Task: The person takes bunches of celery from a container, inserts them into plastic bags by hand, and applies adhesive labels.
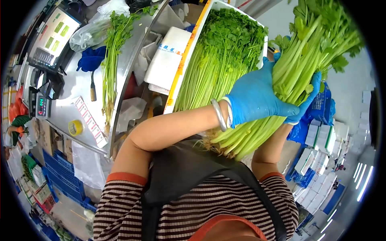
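A thick bunch of green celery (297, 68) is held up at the right, its leaves toward the top right and its roots near my chest. My left hand (257, 96), in a blue glove, wraps over the stalks from the left. On the far side, my right hand (307, 100), also gloved in blue, grips the same bunch. Beyond my left hand stands a white foam box (181, 76) with orange tape on its rim, filled with thin leafy green stalks (217, 60).
At the left, a metal table (64, 108) bears a thin green bunch (110, 68), a blue cloth (91, 59), a yellow tape roll (75, 127), a label strip (90, 120) and a screen (56, 34). A white foam lid (167, 60) lies between table and box. Blue crates (64, 172) stand below.
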### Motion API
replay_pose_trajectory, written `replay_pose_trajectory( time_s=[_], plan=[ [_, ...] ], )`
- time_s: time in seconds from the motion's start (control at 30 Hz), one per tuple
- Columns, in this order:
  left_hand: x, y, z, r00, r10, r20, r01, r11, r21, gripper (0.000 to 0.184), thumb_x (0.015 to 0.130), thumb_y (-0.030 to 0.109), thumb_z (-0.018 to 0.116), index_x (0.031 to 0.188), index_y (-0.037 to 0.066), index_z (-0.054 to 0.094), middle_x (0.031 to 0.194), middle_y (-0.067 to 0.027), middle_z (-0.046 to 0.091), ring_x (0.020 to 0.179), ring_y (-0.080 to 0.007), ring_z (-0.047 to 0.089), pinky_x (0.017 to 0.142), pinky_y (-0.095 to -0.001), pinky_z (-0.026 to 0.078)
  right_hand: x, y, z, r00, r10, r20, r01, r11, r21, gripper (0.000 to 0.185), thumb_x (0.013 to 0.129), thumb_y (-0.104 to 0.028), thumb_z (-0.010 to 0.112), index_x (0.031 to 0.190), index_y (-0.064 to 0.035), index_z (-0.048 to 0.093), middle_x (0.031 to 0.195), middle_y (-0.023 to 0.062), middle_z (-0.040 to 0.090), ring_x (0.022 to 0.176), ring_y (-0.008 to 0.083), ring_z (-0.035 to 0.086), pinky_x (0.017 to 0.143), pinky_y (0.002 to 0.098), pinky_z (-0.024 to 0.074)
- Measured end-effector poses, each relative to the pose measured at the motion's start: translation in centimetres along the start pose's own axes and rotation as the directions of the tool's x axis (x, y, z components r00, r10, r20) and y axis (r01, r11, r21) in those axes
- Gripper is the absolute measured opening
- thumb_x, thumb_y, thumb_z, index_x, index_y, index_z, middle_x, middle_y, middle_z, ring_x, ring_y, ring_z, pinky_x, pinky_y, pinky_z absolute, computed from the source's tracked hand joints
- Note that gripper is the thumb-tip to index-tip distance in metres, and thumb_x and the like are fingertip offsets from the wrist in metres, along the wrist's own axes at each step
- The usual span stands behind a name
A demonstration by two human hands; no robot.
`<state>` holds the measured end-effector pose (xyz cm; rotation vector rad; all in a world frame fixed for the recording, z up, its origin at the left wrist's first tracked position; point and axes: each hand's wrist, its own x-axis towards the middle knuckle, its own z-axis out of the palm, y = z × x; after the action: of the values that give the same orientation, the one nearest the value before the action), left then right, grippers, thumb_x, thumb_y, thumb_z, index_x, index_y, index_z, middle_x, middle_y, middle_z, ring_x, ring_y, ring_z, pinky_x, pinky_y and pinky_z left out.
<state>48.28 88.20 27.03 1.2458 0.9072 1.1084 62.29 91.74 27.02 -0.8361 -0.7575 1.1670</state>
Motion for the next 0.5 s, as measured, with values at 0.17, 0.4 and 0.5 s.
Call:
replay_pose_trajectory(
  time_s=[0.17,0.4,0.5],
  plan=[
    [-0.4,-3.6,-2.4,0.979,-0.172,0.107,0.162,0.981,0.103,0.102,0.063,0.049,0.085,0.135,-0.005,0.039,0.114,-0.0159,0.065,0.103,-0.0247,0.065,0.093,-0.0324,0.049,-0.7,6.7,-3.5,0.971,0.194,0.139,-0.203,0.978,0.054,0.065,0.094,-0.054,0.046,0.141,-0.0082,0.042,0.135,0.0148,0.053,0.117,0.0292,0.056,0.102,0.0436,0.0456],
    [-5.8,-20.0,-4.4,0.962,-0.240,0.132,0.224,0.966,0.127,0.093,0.075,0.032,0.080,0.143,-0.005,0.029,0.137,-0.0189,0.049,0.123,-0.0246,0.051,0.107,-0.0354,0.038,-8.0,19.0,-11.1,0.683,0.695,0.226,-0.723,0.688,0.068,0.090,0.086,-0.076,0.037,0.148,-0.0110,0.031,0.146,0.0151,0.041,0.130,0.0288,0.046,0.110,0.0450,0.0366],
    [-8.9,-17.8,-2.7,0.930,-0.365,-0.037,0.350,0.852,0.388,0.131,0.063,0.060,0.079,0.142,-0.017,0.009,0.146,-0.0423,0.018,0.133,-0.0403,0.039,0.111,-0.0405,0.033,-8.7,17.7,-11.3,0.532,0.708,0.464,-0.810,0.585,0.034,0.102,0.079,-0.083,0.037,0.149,-0.0092,0.028,0.148,0.0175,0.037,0.134,0.0326,0.039,0.114,0.0478,0.0295]
  ],
)
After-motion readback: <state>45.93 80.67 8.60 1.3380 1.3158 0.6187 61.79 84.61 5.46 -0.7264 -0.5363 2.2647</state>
